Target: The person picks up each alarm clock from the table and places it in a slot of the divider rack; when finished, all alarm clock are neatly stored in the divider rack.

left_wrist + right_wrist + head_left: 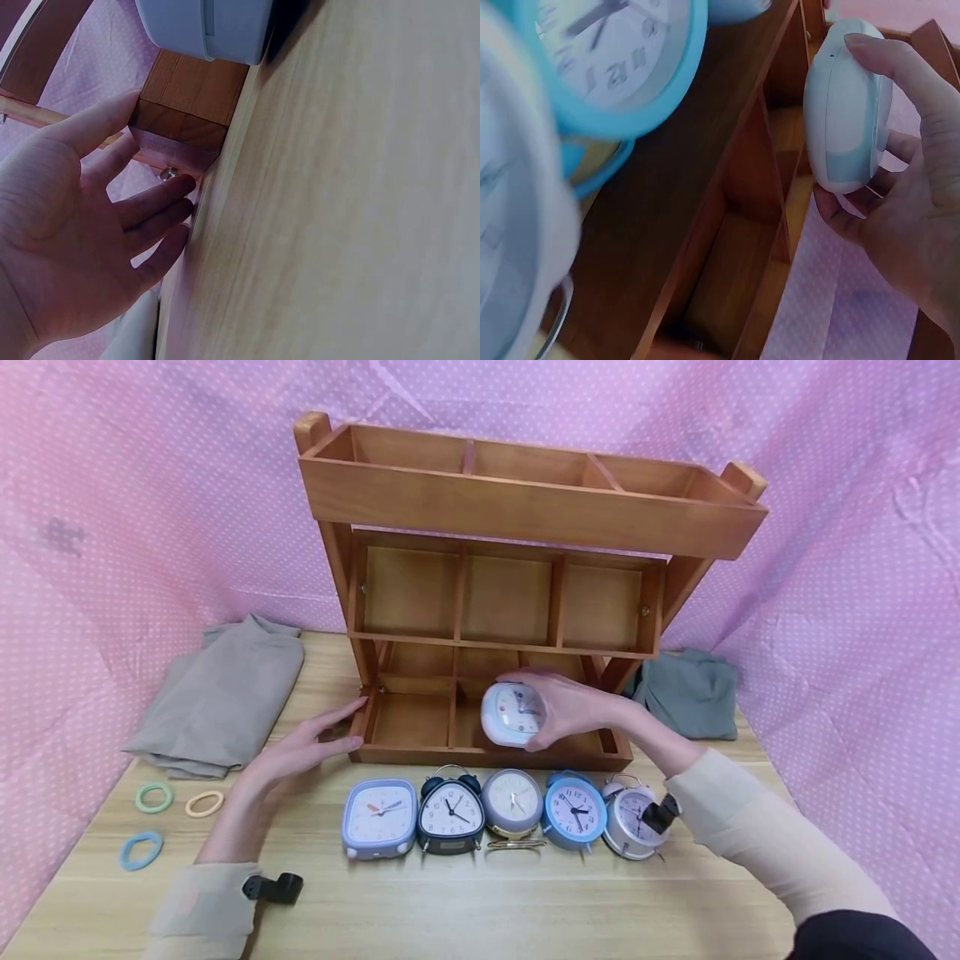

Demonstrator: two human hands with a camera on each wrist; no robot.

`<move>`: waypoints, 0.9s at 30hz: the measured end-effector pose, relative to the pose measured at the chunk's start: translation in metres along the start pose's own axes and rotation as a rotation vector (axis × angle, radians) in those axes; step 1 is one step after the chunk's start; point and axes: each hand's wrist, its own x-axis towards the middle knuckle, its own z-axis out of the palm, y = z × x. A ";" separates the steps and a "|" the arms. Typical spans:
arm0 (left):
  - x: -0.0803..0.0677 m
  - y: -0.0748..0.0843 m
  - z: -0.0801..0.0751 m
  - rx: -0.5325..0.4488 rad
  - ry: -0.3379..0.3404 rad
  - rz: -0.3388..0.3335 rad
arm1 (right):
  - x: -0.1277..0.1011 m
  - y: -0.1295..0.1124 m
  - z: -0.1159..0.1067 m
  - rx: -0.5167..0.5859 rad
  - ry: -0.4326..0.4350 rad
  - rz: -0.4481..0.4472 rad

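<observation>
My right hand (564,706) grips a small white alarm clock (513,714) and holds it above the middle of the bottom tier of a wooden shelf (420,755). In the right wrist view the clock's pale side (846,105) shows between thumb and fingers. My left hand (307,747) touches the shelf's lower left end with extended fingers; in the left wrist view its thumb and fingertips rest against the wooden corner (180,135). In front stand a square blue clock (381,814), a black twin-bell clock (452,817), a round grey clock (513,803), a light blue clock (574,812) and a white bell clock (633,822).
Three tiers with dividers make up the shelf. A grey cloth (225,693) lies to its left, a green-grey cloth (688,693) to its right. Green (154,797), yellow (204,804) and blue rings (141,851) lie at the table's left. Pink dotted fabric (150,485) surrounds the table.
</observation>
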 end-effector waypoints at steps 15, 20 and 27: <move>0.003 -0.002 0.001 0.007 -0.016 0.004 | 0.071 -0.033 0.017 -0.058 -0.023 -0.033; 0.004 -0.003 0.000 0.011 -0.022 -0.009 | 0.091 -0.039 0.023 -0.058 -0.015 -0.043; 0.003 -0.002 -0.001 0.026 -0.024 -0.005 | 0.113 -0.049 0.034 -0.060 -0.017 -0.035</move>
